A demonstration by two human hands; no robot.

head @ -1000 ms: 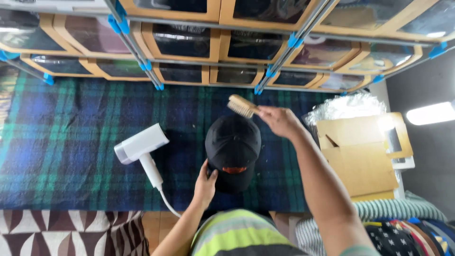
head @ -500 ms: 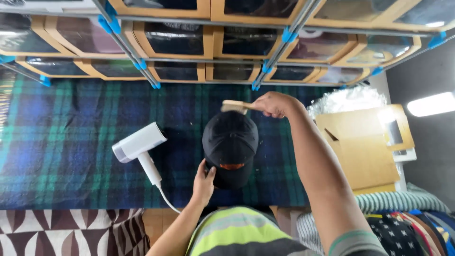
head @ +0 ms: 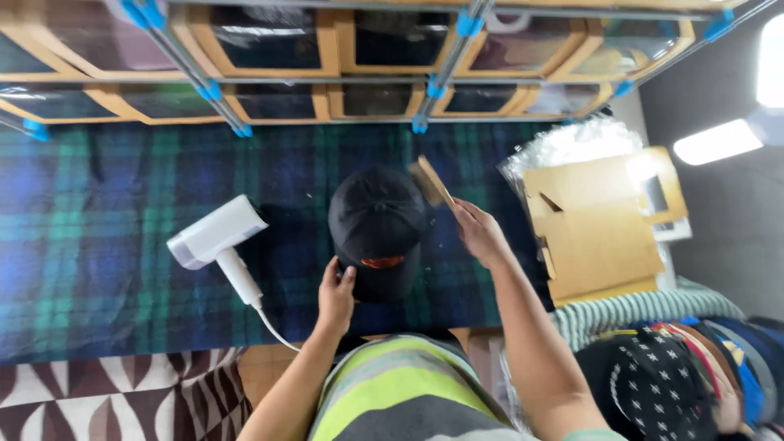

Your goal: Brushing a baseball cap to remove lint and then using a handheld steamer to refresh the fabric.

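Here, brushing a black cap (head: 377, 229) on plaid cloth (head: 98, 245): left hand (head: 336, 296) open, steadying the brim; right hand (head: 480, 233) closed on a wooden brush (head: 431, 181) beside the crown (white dryer (head: 214, 237) idle, left). Best done with short light strokes, brim pinned.

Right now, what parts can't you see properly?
Head view:
- Wooden brush: bristles blurred; handle inside right hand.
- Black baseball cap: orange emblem too small to make out.
- White handheld dryer: cord vanishes behind left arm.
- Shelf boxes: contents dark behind glare.
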